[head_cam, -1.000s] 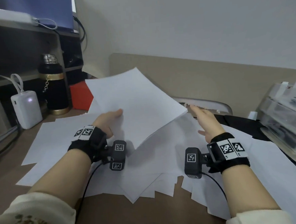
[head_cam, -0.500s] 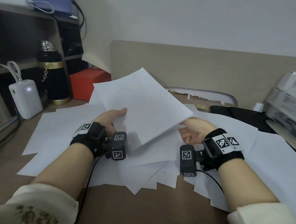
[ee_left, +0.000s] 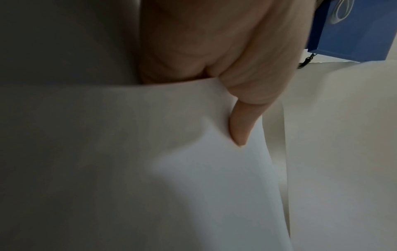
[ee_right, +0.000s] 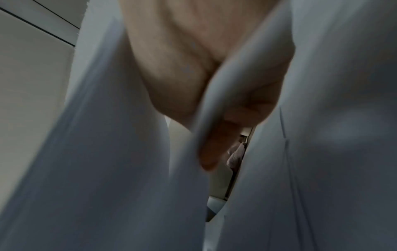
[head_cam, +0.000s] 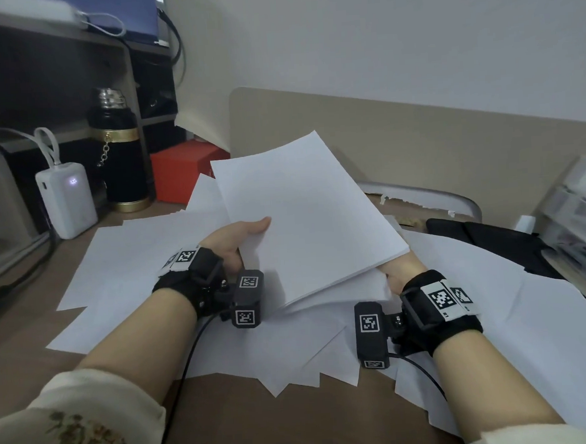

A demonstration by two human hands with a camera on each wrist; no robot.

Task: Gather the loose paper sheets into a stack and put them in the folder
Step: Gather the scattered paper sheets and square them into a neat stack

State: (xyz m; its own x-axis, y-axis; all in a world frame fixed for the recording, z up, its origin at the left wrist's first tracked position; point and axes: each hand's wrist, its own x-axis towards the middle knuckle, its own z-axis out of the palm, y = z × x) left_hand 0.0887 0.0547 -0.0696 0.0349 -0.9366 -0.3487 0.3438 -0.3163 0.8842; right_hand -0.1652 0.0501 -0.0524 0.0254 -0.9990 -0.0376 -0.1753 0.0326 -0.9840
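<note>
My left hand (head_cam: 238,240) grips a stack of white paper sheets (head_cam: 305,214) tilted above the desk; its thumb (ee_left: 240,125) presses on the top sheet (ee_left: 171,169). My right hand (head_cam: 402,271) sits at the stack's near right corner, fingers hidden beneath it. In the right wrist view its thumb (ee_right: 214,149) pinches a curled loose sheet (ee_right: 206,105). Several more loose sheets (head_cam: 133,262) lie fanned over the brown desk (head_cam: 280,425). A black flat item (head_cam: 485,241), possibly the folder, lies at the right, partly under paper.
At the back left stand a black flask (head_cam: 123,156), a white power bank (head_cam: 67,198) and a red box (head_cam: 182,170). Clear plastic drawers (head_cam: 579,211) sit at the right edge. A beige divider panel (head_cam: 417,138) closes off the back. A shelf unit stands at the left.
My right hand drew back from its far reach, curled on a sheet and slid under the stack's right corner. The left hand kept holding the stack, now a little lower.
</note>
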